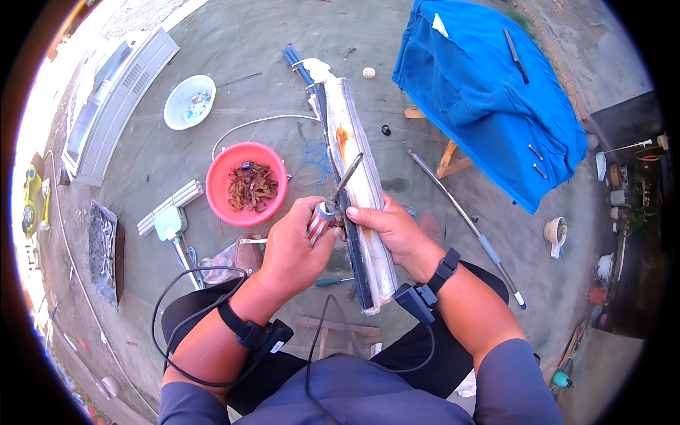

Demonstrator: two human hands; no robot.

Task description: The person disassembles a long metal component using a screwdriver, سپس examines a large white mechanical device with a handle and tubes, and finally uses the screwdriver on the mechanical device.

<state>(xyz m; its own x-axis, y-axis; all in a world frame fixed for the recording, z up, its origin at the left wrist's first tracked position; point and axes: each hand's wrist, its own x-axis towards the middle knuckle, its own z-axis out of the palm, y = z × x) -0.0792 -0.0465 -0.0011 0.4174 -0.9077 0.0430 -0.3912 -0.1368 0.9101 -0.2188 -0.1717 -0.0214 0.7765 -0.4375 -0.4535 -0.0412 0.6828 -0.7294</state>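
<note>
My left hand grips a screwdriver by its red and white striped handle, with the shaft pointing up and to the right. My right hand holds a long silvery metal panel with a rusty patch, steadying it from the right side. The screwdriver's handle end sits against the panel's left edge, between my two hands. Dark blue tubes run along the panel's left side. Both wrists wear black bands with cables.
A red bowl holds brownish scrap pieces. A white bowl lies further left. A white appliance casing lies at the far left, a blue cloth covers a wooden stand at right, and a long metal rod lies on the concrete.
</note>
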